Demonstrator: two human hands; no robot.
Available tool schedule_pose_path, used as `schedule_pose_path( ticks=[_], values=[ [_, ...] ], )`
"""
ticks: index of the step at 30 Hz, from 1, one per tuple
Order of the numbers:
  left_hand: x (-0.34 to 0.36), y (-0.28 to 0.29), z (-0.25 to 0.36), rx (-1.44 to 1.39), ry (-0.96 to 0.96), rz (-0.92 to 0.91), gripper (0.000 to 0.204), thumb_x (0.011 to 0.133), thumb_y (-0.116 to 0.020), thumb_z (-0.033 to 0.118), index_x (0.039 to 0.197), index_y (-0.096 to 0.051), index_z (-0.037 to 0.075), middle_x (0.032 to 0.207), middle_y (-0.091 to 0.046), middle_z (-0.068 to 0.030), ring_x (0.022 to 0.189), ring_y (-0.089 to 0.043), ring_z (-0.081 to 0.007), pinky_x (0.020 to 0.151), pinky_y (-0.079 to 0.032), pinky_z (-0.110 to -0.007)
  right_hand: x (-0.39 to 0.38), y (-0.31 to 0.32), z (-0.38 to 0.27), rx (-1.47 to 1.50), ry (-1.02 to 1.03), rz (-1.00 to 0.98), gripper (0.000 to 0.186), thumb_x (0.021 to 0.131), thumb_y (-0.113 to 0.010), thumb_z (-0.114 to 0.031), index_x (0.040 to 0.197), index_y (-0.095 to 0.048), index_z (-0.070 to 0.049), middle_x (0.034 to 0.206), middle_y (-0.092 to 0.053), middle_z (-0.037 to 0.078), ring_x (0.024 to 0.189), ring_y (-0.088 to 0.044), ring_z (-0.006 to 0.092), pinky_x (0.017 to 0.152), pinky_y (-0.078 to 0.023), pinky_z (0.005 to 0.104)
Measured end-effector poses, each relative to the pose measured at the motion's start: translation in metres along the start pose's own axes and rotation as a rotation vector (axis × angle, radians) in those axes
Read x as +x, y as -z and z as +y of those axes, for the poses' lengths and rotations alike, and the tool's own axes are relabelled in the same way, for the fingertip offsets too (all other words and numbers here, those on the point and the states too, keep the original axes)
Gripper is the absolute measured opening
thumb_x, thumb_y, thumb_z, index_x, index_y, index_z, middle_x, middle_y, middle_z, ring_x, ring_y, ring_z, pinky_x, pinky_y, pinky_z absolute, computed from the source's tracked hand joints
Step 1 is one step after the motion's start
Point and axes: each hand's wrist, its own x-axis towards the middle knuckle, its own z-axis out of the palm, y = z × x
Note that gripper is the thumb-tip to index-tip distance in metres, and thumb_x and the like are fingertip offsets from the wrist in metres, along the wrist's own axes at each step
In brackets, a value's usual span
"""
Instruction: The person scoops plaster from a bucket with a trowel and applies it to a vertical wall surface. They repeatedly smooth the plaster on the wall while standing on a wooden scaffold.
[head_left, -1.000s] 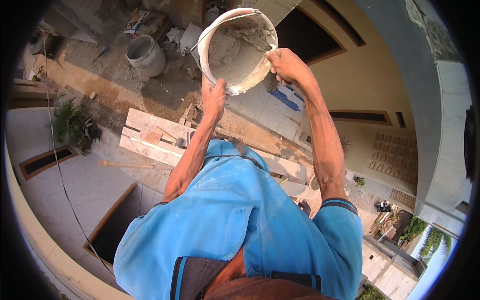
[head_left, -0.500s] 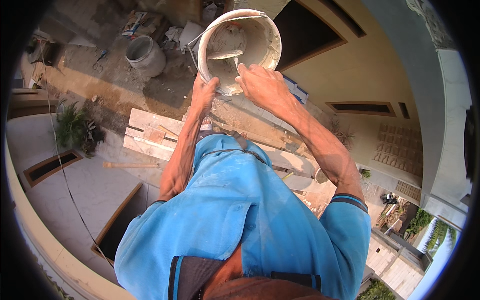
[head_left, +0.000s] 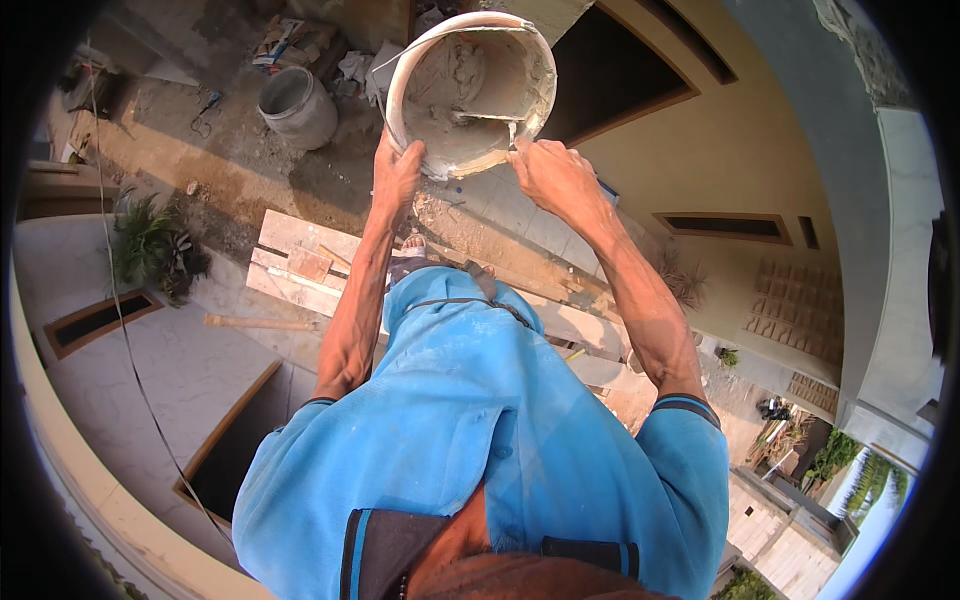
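Note:
A pale plastic bucket (head_left: 545,62), its wall smeared inside with whitish paste (head_left: 462,72), is tilted with its mouth facing me. My left hand (head_left: 397,180) is closed on the left side of its lower rim, thumb at the edge. A wire handle hangs along the bucket's left side. In my right hand (head_left: 562,182), closed at the rim's lower right, is the coated handle of a putty knife (head_left: 490,117). The knife's wide, flat blade reaches into the bucket, below the lump of paste. My right fingertips are partly hidden by the hand.
Under me are pale, dusty planks (head_left: 295,280), with a foot on them. A second, greyish bucket (head_left: 298,110) stands on the dirt ground at far left, near piled debris (head_left: 290,45). A cable (head_left: 122,310) hangs at left; a beige wall (head_left: 760,130) rises at right.
The putty knife has moved right and down within the bucket, and its blade shows less paste. My right hand has shifted right and slightly down. The bucket has moved slightly left.

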Motion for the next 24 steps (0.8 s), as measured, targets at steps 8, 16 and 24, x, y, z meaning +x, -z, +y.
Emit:
schedule_pose_path(
  ticks=[8, 16, 24],
  values=[
    [-0.002, 0.001, -0.006, 0.043, 0.017, 0.024, 0.056, 0.086, -0.06, 0.009, 0.141, -0.051, -0.002, 0.108, -0.06, -0.0053, 0.091, -0.054, -0.0129, 0.082, -0.047, -0.028, 0.027, 0.005, -0.017, 0.048, -0.13, 0.245, 0.04, 0.107, -0.048, -0.033, 0.117, -0.062, 0.002, 0.102, -0.071, 0.031, 0.095, -0.069, 0.0503, 0.086, -0.054, 0.0616],
    [-0.01, -0.005, 0.005, 0.08, 0.0, 0.076, 0.064, 0.087, -0.058, 0.005, 0.149, -0.046, 0.0, 0.122, -0.06, -0.0083, 0.103, -0.057, -0.0152, 0.091, -0.047, -0.03, 0.007, 0.02, -0.014, 0.22, -0.103, -0.02, 0.045, 0.107, -0.047, -0.034, 0.105, -0.063, 0.008, 0.101, -0.069, 0.032, 0.099, -0.066, 0.0518, 0.085, -0.052, 0.0576],
    [-0.012, -0.017, 0.009, 0.179, -0.445, 0.007, 0.089, 0.077, -0.052, -0.011, 0.162, -0.035, 0.011, 0.166, -0.032, -0.0164, 0.157, -0.023, -0.0319, 0.126, -0.02, -0.041, 0.026, 0.007, -0.002, 0.755, -0.262, -0.23, 0.043, 0.107, -0.048, -0.035, 0.091, -0.06, 0.002, 0.07, -0.059, 0.01, 0.05, -0.06, 0.0197, 0.042, -0.047, 0.0356]
  ],
)
